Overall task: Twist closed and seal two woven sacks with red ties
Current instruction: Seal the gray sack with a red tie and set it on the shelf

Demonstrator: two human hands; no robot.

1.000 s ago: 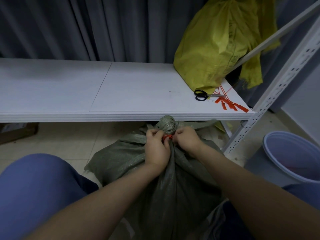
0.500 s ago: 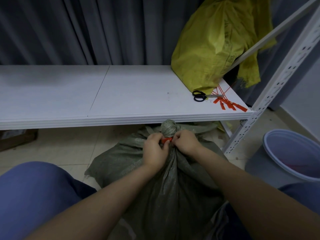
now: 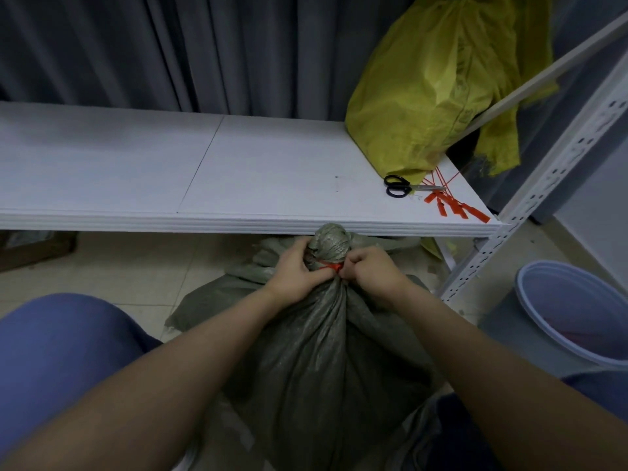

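Note:
A full grey-green woven sack stands on the floor between my knees, its mouth twisted into a tight knob. A red tie circles the neck just below the knob. My left hand grips the neck and the tie from the left. My right hand pinches the tie's end from the right. A yellow woven sack leans on the white shelf at the back right. Several spare red ties lie at the shelf's right corner.
Black-handled scissors lie beside the spare ties. A pale blue bucket stands on the floor at the right, next to the white perforated shelf post. Grey curtains hang behind. My blue-clad knee is at the left.
Both hands stay at the sack's neck. The left hand's fingers have shifted higher around the twisted knob, and the red tie shows more between the two hands.

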